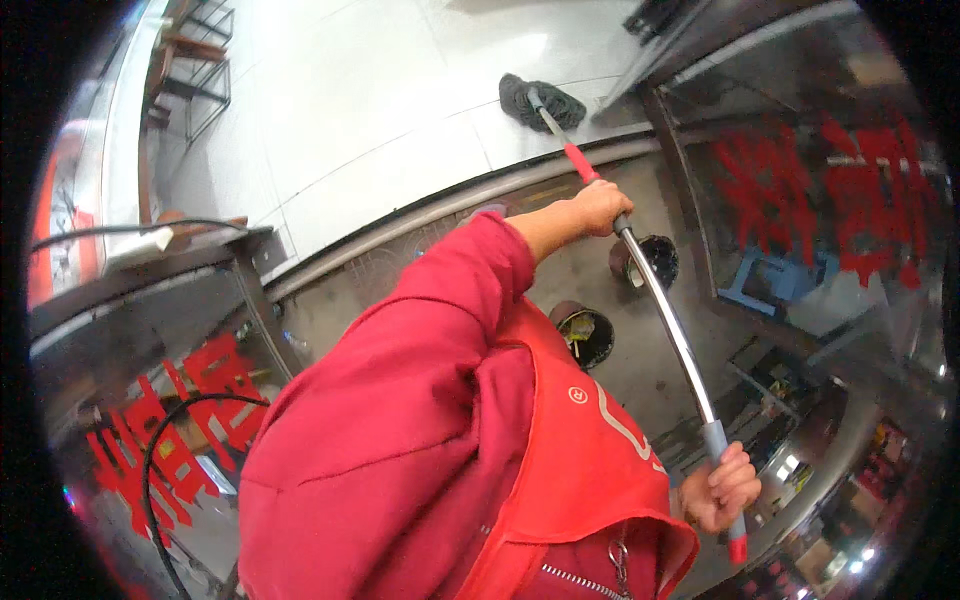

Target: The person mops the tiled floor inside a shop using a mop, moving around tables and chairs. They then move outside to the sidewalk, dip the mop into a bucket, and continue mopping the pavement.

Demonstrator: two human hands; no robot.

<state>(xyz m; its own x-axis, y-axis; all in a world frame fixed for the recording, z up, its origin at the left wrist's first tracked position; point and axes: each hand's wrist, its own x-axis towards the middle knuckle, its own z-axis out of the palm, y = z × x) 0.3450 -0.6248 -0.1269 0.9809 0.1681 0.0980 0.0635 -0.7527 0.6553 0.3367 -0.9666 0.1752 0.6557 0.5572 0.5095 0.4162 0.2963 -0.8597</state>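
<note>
A mop with a dark grey head (541, 103) rests on the pale tiled floor, its metal pole (667, 311) running down towards the lower right. My left hand (602, 206), on the outstretched arm, is closed round the pole at the joint below its red section. Near the pole's end, my right hand (720, 487) is wrapped round the grey grip, with a red cap sticking out beyond it. My red sleeve and red apron (585, 450) fill much of the lower middle.
Two dark buckets, one (582, 334) with waste inside and another (651, 262), stand on the grey floor beyond the apron. A raised threshold (450, 214) borders the pale tiles. Glass panels with red lettering flank both sides. Stools (191, 82) stand upper left; a black cable (150, 457) loops lower left.
</note>
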